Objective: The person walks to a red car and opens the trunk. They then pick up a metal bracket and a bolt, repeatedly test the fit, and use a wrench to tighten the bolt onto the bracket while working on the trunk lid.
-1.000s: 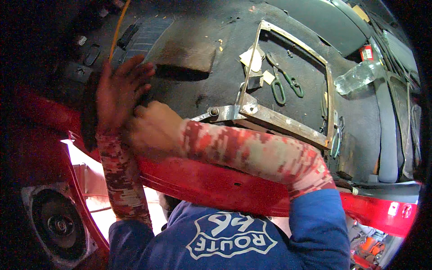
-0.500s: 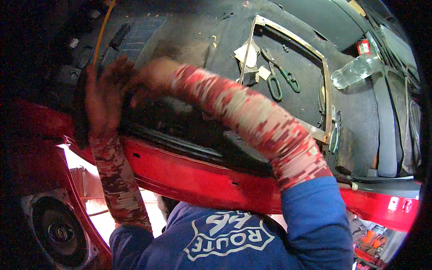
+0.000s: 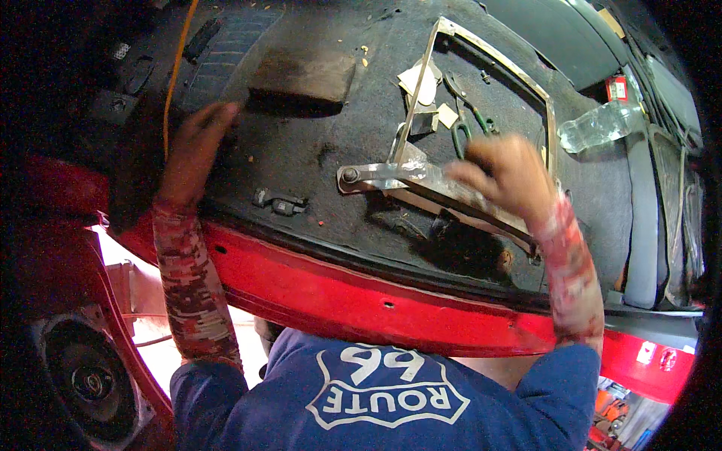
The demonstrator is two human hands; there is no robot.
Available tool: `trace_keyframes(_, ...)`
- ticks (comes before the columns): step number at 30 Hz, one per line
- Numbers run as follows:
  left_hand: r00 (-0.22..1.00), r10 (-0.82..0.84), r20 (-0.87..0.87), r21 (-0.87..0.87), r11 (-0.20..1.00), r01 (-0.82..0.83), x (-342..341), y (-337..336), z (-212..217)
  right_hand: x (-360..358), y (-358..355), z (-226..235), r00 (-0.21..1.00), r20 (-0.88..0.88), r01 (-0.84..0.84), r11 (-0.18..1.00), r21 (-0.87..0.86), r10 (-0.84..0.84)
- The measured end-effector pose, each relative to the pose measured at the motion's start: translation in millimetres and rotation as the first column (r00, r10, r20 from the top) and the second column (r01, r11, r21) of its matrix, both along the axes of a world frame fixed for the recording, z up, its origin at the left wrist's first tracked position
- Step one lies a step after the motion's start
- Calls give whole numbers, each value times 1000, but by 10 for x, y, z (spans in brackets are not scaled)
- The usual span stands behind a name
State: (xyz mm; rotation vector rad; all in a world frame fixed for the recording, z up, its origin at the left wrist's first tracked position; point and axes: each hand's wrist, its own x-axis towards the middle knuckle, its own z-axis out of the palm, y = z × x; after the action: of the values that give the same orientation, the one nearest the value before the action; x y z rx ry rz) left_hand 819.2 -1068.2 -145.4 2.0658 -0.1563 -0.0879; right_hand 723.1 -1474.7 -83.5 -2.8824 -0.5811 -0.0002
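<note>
My left hand (image 3: 197, 146) is over the dark carpet at the left, beside a thin orange cord (image 3: 177, 68). Its fingers are stretched out, with nothing visible in them. On the right, my right hand (image 3: 511, 174) is above the lower part of a rectangular metal frame (image 3: 494, 55). Motion smears its curled fingers, so whether they grip anything is unclear. A flat metal arm with a round bolt head (image 3: 350, 176) lies across the frame's near left corner. Inside the frame are green-handled snips (image 3: 478, 119), partly covered by that hand.
A dark wooden block (image 3: 301, 79) lies on the carpet. A small black part (image 3: 282, 202) lies near the red sill (image 3: 338, 304). Pale scraps (image 3: 421, 83) touch the frame's left side. A clear plastic bottle (image 3: 596, 128) and a red-and-white box (image 3: 617, 89) stand at the right.
My right hand has moved from beside my left hand to the right, over the frame. The wooden block and small black part are uncovered. My left fingers now point up to the right.
</note>
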Motion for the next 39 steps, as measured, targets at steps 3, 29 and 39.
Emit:
trace_keyframes(3,990,-135,44,93,987,130,16,-87,29,-711,298,103,971,-229,-65,997,33,71)
trace_keyframes(29,954,-121,-275,-111,989,93,-120,-282,-71,-89,2562,-685,814,399,-563,744,360,422)
trace_keyframes(39,872,-370,-321,-260,920,294,-82,0,83,287,2589,-637,913,123,-402,810,426,389)
